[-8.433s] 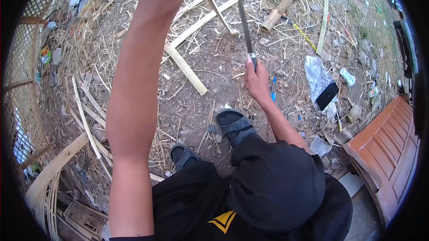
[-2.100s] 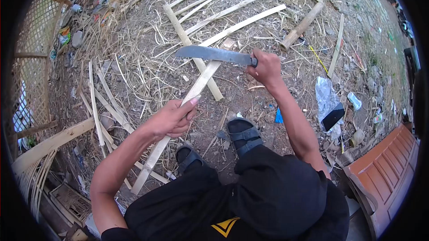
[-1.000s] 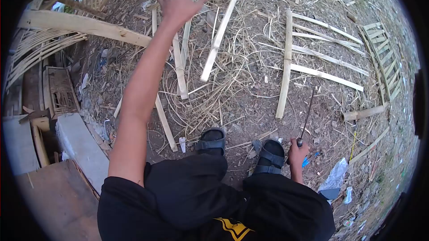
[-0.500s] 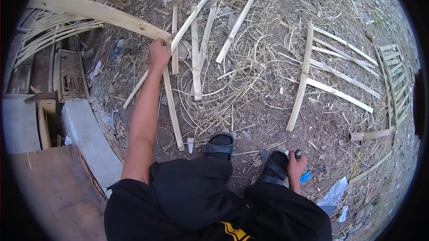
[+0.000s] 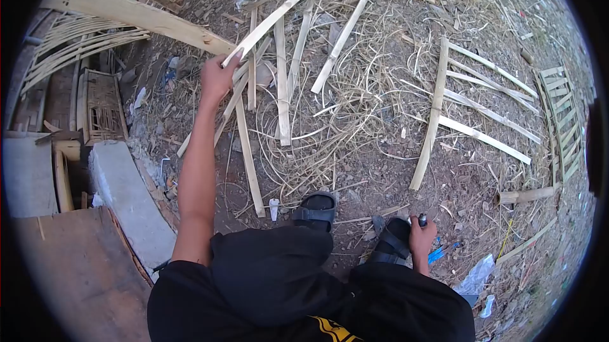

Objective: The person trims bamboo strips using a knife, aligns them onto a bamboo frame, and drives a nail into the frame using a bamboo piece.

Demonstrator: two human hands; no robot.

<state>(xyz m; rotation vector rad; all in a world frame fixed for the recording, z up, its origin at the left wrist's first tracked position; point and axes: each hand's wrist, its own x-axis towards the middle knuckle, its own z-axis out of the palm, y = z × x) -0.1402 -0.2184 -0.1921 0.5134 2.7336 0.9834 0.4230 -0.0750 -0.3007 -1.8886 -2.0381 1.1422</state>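
My left hand (image 5: 219, 79) grips the lower end of a pale bamboo strip (image 5: 266, 25), which slants up to the right. Beside and below it, several other strips (image 5: 282, 88) lie on the ground. Low at the right, near my sandal, my right hand (image 5: 421, 235) is closed round the dark handle of a knife (image 5: 422, 219); its blade is not visible from here. One more strip (image 5: 342, 41) lies alone near the top middle.
A thick plank (image 5: 139, 15) juts in from the upper left. Concrete blocks (image 5: 133, 202) and a wooden board (image 5: 79, 272) are at the lower left. At the right are a crosswise bamboo piece (image 5: 431, 114) with strips, a slatted panel (image 5: 561, 120), a bamboo tube (image 5: 526, 195) and clear plastic (image 5: 476, 275).
My left hand went from stretched open above the strips to closed on one, then shifted slightly left, drawing it clear of the others. The knife's blade has turned out of sight in my right hand.
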